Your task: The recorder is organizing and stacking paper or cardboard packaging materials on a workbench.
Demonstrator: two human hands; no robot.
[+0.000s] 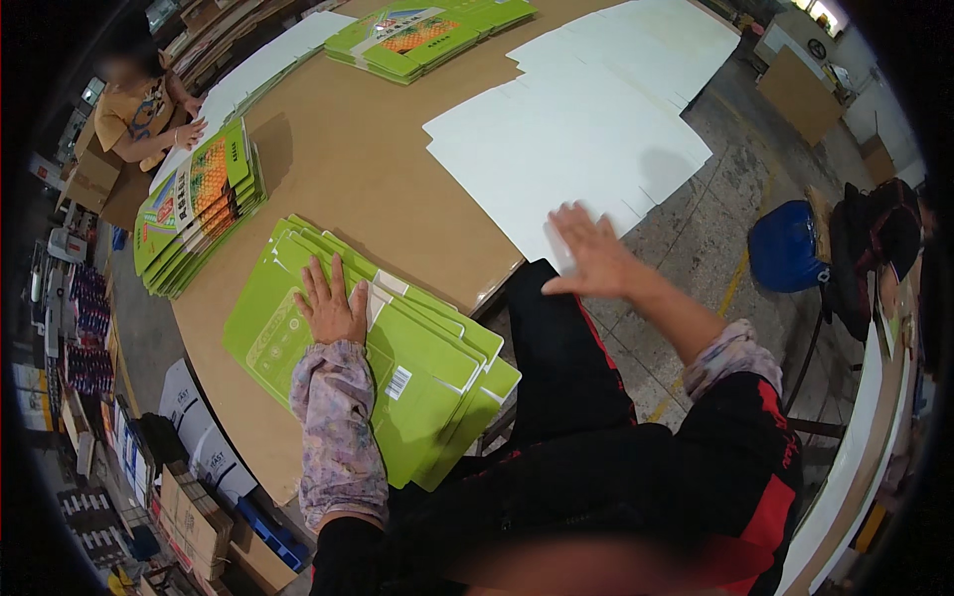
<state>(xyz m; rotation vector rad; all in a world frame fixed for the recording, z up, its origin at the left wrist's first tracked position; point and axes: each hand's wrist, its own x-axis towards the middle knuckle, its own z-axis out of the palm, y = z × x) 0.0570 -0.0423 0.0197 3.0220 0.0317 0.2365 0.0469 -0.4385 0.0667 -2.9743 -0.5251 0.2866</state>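
Observation:
A stack of flat green printed cartons lies at the near edge of the table, its sheets slightly fanned and jutting past the edge toward my body. My left hand rests flat on the top carton with its fingers spread. Over the near corner of large white sheets my right hand is held with the fingers apart and nothing in it; whether it touches the sheet I cannot tell. The white sheets lie overlapped along the table's right side and overhang it.
The brown table carries another green carton stack at left and one more pile at the far side. A co-worker handles white sheets at far left. A blue stool stands right; flattened boxes lie lower left.

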